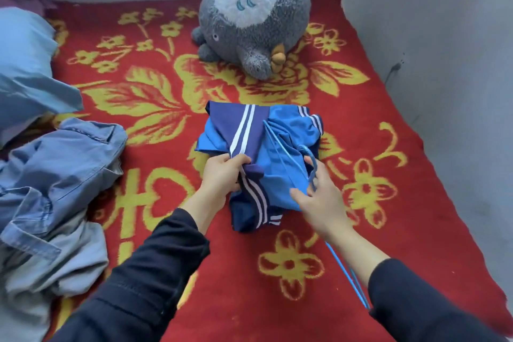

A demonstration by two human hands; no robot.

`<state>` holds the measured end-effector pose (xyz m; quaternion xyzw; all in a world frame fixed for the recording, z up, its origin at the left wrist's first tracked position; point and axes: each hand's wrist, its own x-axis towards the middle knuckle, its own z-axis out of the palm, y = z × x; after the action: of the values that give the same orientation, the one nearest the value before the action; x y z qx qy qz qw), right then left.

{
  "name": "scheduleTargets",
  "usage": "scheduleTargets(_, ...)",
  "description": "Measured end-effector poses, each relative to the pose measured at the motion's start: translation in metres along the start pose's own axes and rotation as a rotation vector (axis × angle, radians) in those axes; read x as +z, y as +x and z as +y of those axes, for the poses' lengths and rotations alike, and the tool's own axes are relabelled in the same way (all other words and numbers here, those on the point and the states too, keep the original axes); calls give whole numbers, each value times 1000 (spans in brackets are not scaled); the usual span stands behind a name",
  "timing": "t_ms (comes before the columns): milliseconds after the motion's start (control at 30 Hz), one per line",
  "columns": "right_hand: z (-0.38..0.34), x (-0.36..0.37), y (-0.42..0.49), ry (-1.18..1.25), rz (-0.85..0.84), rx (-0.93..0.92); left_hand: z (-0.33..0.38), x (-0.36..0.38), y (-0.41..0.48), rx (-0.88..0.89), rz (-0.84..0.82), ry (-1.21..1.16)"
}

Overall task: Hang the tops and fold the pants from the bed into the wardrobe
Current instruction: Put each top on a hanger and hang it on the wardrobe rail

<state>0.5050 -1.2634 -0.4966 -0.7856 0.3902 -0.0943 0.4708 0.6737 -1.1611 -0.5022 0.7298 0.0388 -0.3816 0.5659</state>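
A crumpled blue top (280, 144) with navy panels and white stripes lies bunched in the middle of the bed. My left hand (222, 178) grips its navy striped edge at the near left side. A thin blue hanger (280, 147) lies across the top, its hook by my right hand (319, 194), which holds the hanger at the hook with fingers partly spread. The hanger's lower bar runs back under my right forearm. Both arms wear black sleeves.
A red blanket (166, 69) with yellow flowers covers the bed. A heap of light blue denim clothing (55, 180) lies at the left, with a blue pillow (25, 64) behind it. A grey plush toy (252, 11) sits at the far side. Grey walls (444, 36) close the right and back.
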Motion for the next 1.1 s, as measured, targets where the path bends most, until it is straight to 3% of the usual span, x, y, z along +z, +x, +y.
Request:
scheduleTargets(133, -53, -1, -24, 130, -168, 44, 85, -5, -68, 46, -90, -86)
scheduleTargets(200, -84, -2, -31, 84, -59, 24, 120, -5, -104, 102, -161, -89)
scheduleTargets(300, -133, -25, -32, 196, 183, -48, 164, -12, -151, 221, -108, -38)
scheduleTargets(500, -238, -120, -37, 226, 266, -216, 229, -42, -216, 525, 116, -46)
scheduleTargets(633, -307, -178, -53, 174, 329, -363, 272, -53, -254, 608, 79, -106)
scheduleTargets(767, -350, -210, -74, 132, 326, -498, 300, -64, -288, 922, 147, 125)
scheduleTargets(867, -379, -220, -89, 203, 302, -576, 297, -69, -300, 1143, 335, 670)
scheduleTargets(933, -395, -224, -95, 232, 319, -612, 286, -71, -300, 1155, 429, 855)
scheduleTargets(1033, -400, -225, -95, 213, 353, -628, 272, -80, -288, 1111, 481, 733)
scheduleTargets(1100, -388, -221, -93, 143, 349, -635, 267, -93, -279, 1048, 559, 827)
